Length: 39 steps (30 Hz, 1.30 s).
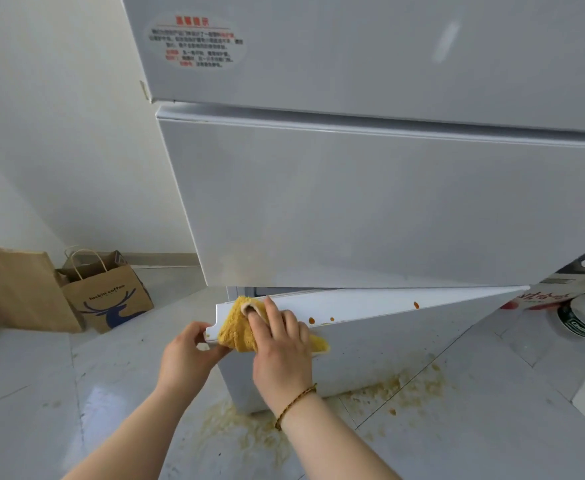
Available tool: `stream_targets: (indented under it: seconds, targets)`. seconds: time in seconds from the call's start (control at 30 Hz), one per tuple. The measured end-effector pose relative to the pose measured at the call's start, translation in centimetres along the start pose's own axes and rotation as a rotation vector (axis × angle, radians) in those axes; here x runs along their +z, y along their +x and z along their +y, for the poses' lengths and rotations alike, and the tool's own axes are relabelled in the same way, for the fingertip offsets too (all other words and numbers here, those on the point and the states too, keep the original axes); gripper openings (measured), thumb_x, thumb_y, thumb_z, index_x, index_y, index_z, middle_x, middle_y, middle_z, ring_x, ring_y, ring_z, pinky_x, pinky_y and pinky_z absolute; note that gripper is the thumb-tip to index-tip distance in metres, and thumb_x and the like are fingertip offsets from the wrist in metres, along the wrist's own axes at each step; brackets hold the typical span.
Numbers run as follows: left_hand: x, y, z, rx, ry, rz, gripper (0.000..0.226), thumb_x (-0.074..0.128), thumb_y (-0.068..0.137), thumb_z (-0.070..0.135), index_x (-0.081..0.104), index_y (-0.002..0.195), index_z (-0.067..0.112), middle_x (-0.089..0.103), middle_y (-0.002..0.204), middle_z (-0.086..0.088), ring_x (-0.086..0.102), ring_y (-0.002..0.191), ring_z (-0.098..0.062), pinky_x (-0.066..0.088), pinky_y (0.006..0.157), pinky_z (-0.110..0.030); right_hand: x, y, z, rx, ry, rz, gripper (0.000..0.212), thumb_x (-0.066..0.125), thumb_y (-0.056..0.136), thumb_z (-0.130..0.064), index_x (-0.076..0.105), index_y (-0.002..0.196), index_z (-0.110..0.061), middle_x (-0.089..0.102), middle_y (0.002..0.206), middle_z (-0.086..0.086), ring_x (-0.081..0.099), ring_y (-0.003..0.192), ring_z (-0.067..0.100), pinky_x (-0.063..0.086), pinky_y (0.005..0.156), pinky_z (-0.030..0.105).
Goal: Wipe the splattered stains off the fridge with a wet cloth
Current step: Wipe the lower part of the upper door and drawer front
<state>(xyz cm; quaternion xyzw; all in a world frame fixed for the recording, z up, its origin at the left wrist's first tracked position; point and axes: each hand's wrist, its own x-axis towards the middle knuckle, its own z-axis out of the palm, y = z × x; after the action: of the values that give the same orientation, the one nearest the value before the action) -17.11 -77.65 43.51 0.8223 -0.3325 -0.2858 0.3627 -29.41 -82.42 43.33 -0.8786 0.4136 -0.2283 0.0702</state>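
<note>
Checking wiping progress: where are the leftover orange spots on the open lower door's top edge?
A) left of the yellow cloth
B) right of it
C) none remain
B: the orange spots dot the lower door's top edge right of the yellow cloth under the right hand.

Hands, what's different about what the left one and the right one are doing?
The left hand grips the corner of the open bottom door; the right hand presses the yellow cloth on its top edge. The right wrist wears a braided bracelet; the left is bare. Both work on that door.
</note>
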Motion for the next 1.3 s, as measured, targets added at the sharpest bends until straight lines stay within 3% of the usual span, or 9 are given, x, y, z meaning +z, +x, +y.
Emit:
stream_targets:
  seconds: [0.17, 0.3, 0.47, 0.53, 0.67, 0.8, 0.97, 1.13, 1.3]
  targets:
    - [0.1, -0.2, 0.2, -0.012, 0.019, 0.024, 0.023, 0.073, 0.076, 0.015, 0.053, 0.088, 0.013, 0.057, 0.085, -0.005, 0.049, 0.079, -0.02, 0.035, 0.055, -0.022, -0.2, -0.6, 3.9, 0.022, -0.144, 0.025, 0.079, 0.08, 0.038, -0.02, 0.045, 0.108, -0.025, 0.064, 0.097, 0.0, 0.04, 0.089, 0.018, 0.051, 0.069, 0.028]
    - [0.6, -0.7, 0.6, -0.026, 0.047, 0.043, 0.023, 0.071, 0.077, 0.015, 0.052, 0.09, 0.013, 0.058, 0.09, -0.005, 0.049, 0.082, -0.022, 0.035, 0.057, -0.029, -3.5, -1.4, 11.0, 0.136, -0.237, -0.004, 0.085, 0.086, 0.028, -0.019, 0.048, 0.104, -0.018, 0.066, 0.087, 0.009, 0.058, 0.084, 0.027, 0.054, 0.063, 0.037]
    - [0.7, -1.3, 0.7, -0.043, 0.077, 0.057, 0.027, 0.072, 0.076, 0.015, 0.056, 0.096, 0.007, 0.056, 0.089, -0.005, 0.048, 0.083, -0.022, 0.036, 0.065, -0.03, -8.0, -1.6, 18.7, 0.263, -0.374, -0.022, 0.066, 0.087, 0.031, 0.002, 0.067, 0.094, -0.002, 0.063, 0.081, 0.022, 0.062, 0.069, 0.041, 0.053, 0.058, 0.047]
    - [0.7, -1.6, 0.6, -0.04, 0.078, 0.059, 0.026, 0.073, 0.075, 0.014, 0.055, 0.094, 0.007, 0.056, 0.087, -0.006, 0.048, 0.082, -0.022, 0.036, 0.066, -0.03, -9.0, -2.0, 20.7, 0.321, -0.353, -0.04, 0.06, 0.084, 0.04, 0.007, 0.067, 0.097, 0.001, 0.062, 0.084, 0.025, 0.061, 0.073, 0.044, 0.052, 0.06, 0.048]
    - [0.6, -2.0, 0.7, -0.015, 0.086, 0.057, 0.026, 0.074, 0.074, 0.013, 0.051, 0.088, 0.011, 0.053, 0.077, -0.004, 0.046, 0.073, -0.022, 0.035, 0.056, -0.03, -10.4, -2.4, 22.3, 0.564, -0.276, -0.012, 0.05, 0.064, 0.075, 0.004, 0.054, 0.124, 0.001, 0.053, 0.111, 0.03, 0.046, 0.105, 0.046, 0.043, 0.082, 0.051]
    - [0.7, -1.7, 0.5, 0.002, 0.064, 0.071, 0.027, 0.074, 0.074, 0.012, 0.05, 0.087, 0.012, 0.05, 0.07, -0.001, 0.043, 0.068, -0.02, 0.034, 0.054, -0.028, -9.4, -1.6, 20.4, 0.717, -0.243, 0.067, 0.045, 0.057, 0.078, 0.004, 0.053, 0.122, 0.004, 0.05, 0.112, 0.03, 0.045, 0.104, 0.043, 0.04, 0.082, 0.047]
    - [0.8, -1.3, 0.1, -0.017, -0.027, 0.071, 0.026, 0.074, 0.073, 0.011, 0.053, 0.088, 0.014, 0.055, 0.072, -0.002, 0.05, 0.075, -0.025, 0.036, 0.058, -0.031, -6.1, -0.7, 15.3, 0.44, -0.278, 0.126, 0.048, 0.08, 0.037, 0.01, 0.067, 0.083, 0.003, 0.059, 0.069, 0.021, 0.057, 0.059, 0.037, 0.049, 0.052, 0.04]
    - [0.6, 0.4, 0.1, -0.014, -0.024, 0.054, 0.024, 0.074, 0.074, 0.013, 0.055, 0.088, 0.016, 0.06, 0.077, -0.002, 0.053, 0.075, -0.022, 0.038, 0.056, -0.025, -3.1, 1.4, 8.1, 0.21, -0.253, 0.047, 0.049, 0.084, 0.026, -0.01, 0.07, 0.073, -0.013, 0.061, 0.066, 0.004, 0.058, 0.055, 0.022, 0.047, 0.047, 0.027]
    - [0.3, 2.2, 0.4, 0.021, 0.03, 0.056, 0.025, 0.074, 0.074, 0.018, 0.059, 0.092, 0.01, 0.056, 0.076, -0.003, 0.049, 0.075, -0.021, 0.035, 0.056, -0.019, -1.0, 3.0, 4.2, 0.127, -0.199, 0.007, 0.05, 0.084, 0.024, -0.018, 0.07, 0.071, -0.022, 0.06, 0.065, -0.003, 0.058, 0.056, 0.017, 0.045, 0.051, 0.019]
